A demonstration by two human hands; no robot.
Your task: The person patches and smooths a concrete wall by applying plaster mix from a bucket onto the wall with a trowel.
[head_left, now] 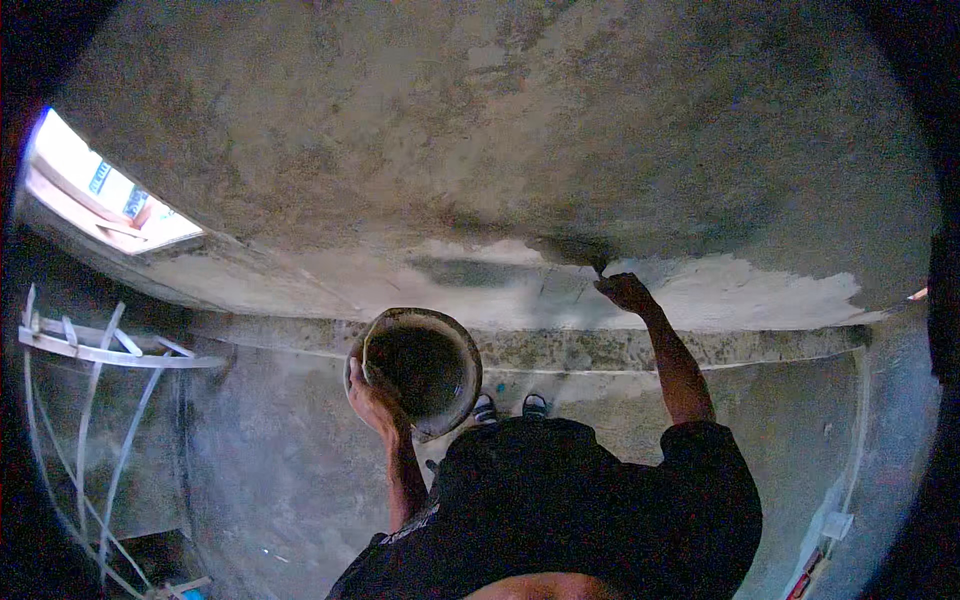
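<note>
My left hand [372, 398] grips the side of a round, worn basin [472, 372], its thumb at the rim. The inside of the basin looks dark, and I cannot make out how full it is. My right hand [626, 292], with the arm stretched forward, is closed on the handle of a trowel [600, 268]. The dark blade lies against the wall and hardly stands out from it. Around it, grey plaster [560, 130] covers the upper wall, and a paler, uneven band [760, 285] runs along the bottom.
A stained ledge [560, 348] runs along the wall's foot, above the concrete floor [290, 450] where my shoes [535, 405] stand. At left are a pale metal-looking frame [110, 352] and a bright opening [110, 195]. A long pale strip [858, 450] lies at right.
</note>
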